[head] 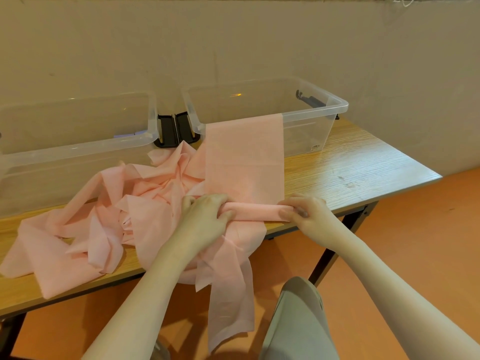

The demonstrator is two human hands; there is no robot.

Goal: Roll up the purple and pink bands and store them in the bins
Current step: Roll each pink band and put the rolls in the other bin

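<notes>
A flat pink band (244,157) runs from the rim of the right clear bin (315,107) down to the table's front edge, where its near end is rolled into a tight tube. My left hand (207,211) grips the tube's left end and my right hand (302,210) pinches its right end. More pink bands (109,224) lie crumpled in a heap to the left, some hanging over the table edge. The left clear bin (78,146) shows a small purple patch (124,135) inside.
Both bins stand at the back of the wooden table (350,167) against a beige wall. Black lid clips (174,128) sit between them. The table's right end is bare wood. Orange floor and my knee (298,315) show below.
</notes>
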